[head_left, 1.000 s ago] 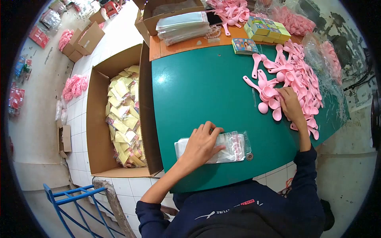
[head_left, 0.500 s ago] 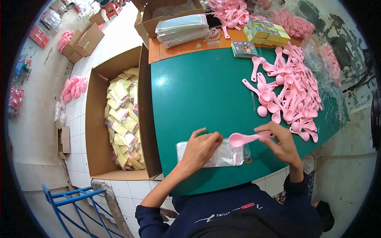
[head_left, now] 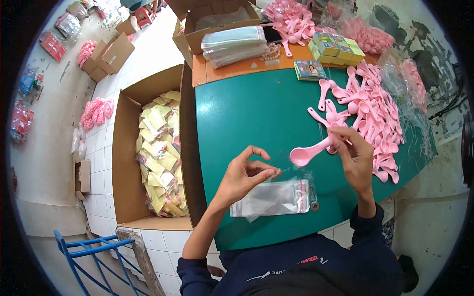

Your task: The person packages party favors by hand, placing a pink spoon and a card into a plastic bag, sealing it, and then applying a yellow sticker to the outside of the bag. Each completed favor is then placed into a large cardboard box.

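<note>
My right hand (head_left: 351, 154) pinches the handle of a pink spoon (head_left: 302, 156), its bowl pointing left. My left hand (head_left: 245, 178) pinches a clear plastic bag (head_left: 282, 165), whose outline is hard to make out; its upper end is close to the spoon's bowl. Below the hands, a stack of clear bags (head_left: 281, 198) lies on the green table (head_left: 237, 118). To the right is a large pile of pink spoons (head_left: 375, 111). A small stack of printed cards (head_left: 309, 70) sits near the table's back edge.
A deep cardboard box (head_left: 121, 182) of yellow packets stands left of the table. Behind are bundled clear bags (head_left: 233, 43), an open carton (head_left: 217, 24), and yellow card stacks (head_left: 335, 48). A blue metal frame (head_left: 94, 249) stands lower left; a small round disc (head_left: 315, 206) lies beside the bags.
My left hand has lifted a clear bag off the stack. My right hand has raised the spoon, and its bowl is now tilted lower left. The whole view has shifted slightly.
</note>
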`<state>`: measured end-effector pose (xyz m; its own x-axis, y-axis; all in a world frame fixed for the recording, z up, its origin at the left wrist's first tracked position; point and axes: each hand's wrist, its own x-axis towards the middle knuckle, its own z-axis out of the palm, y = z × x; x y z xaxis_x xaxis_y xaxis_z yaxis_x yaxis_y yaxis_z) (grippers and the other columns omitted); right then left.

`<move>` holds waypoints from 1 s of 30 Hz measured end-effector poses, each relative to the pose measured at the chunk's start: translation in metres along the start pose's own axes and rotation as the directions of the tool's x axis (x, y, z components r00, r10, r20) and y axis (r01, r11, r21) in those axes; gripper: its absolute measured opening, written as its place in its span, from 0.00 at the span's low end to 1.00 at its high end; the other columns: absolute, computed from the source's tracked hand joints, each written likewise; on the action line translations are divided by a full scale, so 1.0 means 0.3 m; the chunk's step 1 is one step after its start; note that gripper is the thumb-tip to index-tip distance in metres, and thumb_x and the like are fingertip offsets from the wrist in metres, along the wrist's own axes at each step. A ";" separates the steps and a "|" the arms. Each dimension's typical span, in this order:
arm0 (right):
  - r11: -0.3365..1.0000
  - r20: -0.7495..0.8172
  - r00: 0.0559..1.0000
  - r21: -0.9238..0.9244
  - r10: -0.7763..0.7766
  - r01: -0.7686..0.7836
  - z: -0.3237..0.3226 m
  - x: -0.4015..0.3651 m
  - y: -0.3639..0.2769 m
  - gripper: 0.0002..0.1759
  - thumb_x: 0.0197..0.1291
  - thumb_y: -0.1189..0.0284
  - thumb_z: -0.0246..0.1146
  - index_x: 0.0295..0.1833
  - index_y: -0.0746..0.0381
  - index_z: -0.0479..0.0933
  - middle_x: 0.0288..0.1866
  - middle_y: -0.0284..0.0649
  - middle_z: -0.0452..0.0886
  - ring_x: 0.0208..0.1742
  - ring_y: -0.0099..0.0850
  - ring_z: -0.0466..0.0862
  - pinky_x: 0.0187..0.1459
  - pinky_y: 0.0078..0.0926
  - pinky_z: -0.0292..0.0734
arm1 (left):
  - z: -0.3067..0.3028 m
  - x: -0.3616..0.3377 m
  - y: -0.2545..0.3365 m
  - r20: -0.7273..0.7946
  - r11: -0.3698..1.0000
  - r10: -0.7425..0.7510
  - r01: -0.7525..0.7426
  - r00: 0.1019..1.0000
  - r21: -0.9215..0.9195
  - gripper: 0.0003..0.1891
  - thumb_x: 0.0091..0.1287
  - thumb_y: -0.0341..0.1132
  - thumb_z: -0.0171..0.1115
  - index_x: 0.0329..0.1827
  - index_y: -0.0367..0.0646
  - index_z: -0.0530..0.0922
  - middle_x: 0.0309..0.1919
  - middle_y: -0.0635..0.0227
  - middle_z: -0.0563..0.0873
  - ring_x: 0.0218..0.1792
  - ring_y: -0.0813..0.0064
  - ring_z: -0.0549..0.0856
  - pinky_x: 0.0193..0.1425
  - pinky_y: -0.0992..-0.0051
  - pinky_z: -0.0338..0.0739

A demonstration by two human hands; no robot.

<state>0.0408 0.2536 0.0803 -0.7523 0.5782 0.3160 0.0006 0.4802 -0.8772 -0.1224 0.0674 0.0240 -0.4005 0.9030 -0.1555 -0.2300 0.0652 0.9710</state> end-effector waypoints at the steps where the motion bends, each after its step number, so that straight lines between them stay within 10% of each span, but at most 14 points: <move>1: 0.997 -0.050 0.999 0.076 0.017 -0.013 0.013 0.019 -0.009 0.10 0.62 0.81 0.57 0.49 0.66 0.78 0.35 0.36 0.78 0.32 0.20 0.78 0.35 0.16 0.74 | -0.004 0.004 0.003 -0.011 1.000 0.004 -0.003 1.000 0.009 0.14 0.63 0.26 0.64 0.45 0.39 0.67 0.37 0.53 0.87 0.40 0.74 0.86 0.46 0.76 0.80; 21: 0.986 0.102 0.995 0.164 0.004 -0.021 0.132 0.129 0.010 0.14 0.57 0.78 0.65 0.48 0.66 0.73 0.37 0.40 0.81 0.36 0.24 0.82 0.40 0.20 0.77 | 0.009 0.117 0.016 -0.004 0.998 0.054 -0.054 0.999 0.014 0.17 0.70 0.35 0.56 0.56 0.33 0.75 0.44 0.60 0.85 0.45 0.79 0.82 0.51 0.77 0.77; 24: 0.972 0.300 0.929 -0.018 -0.217 0.233 0.110 0.169 0.003 0.09 0.60 0.73 0.62 0.44 0.66 0.74 0.41 0.39 0.81 0.37 0.27 0.82 0.41 0.23 0.77 | -0.001 0.092 0.065 0.062 1.000 0.006 -0.005 0.998 -0.010 0.18 0.73 0.40 0.50 0.53 0.32 0.76 0.44 0.57 0.85 0.46 0.75 0.83 0.52 0.76 0.77; 28: 0.876 0.363 0.811 0.337 -0.460 0.346 0.127 0.387 0.148 0.17 0.67 0.62 0.54 0.44 0.67 0.76 0.43 0.42 0.81 0.36 0.30 0.82 0.39 0.27 0.77 | 0.015 0.086 0.098 -0.087 0.984 0.167 -0.172 0.982 -0.048 0.21 0.75 0.43 0.45 0.52 0.32 0.77 0.45 0.54 0.85 0.46 0.71 0.84 0.50 0.75 0.79; 30: 0.972 0.150 0.976 -0.148 -0.160 0.183 0.035 0.597 0.316 0.21 0.65 0.58 0.54 0.43 0.67 0.79 0.39 0.46 0.82 0.36 0.35 0.82 0.37 0.31 0.77 | 0.004 0.089 0.103 -0.133 0.970 0.218 -0.230 0.967 -0.082 0.21 0.75 0.43 0.43 0.53 0.32 0.76 0.45 0.52 0.84 0.46 0.67 0.85 0.49 0.73 0.80</move>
<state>-0.1007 0.3957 0.0499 -0.8328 0.3882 0.3947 -0.0391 0.6699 -0.7414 -0.1392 0.0942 0.0500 -0.5550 0.8310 0.0371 -0.2040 -0.1793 0.9624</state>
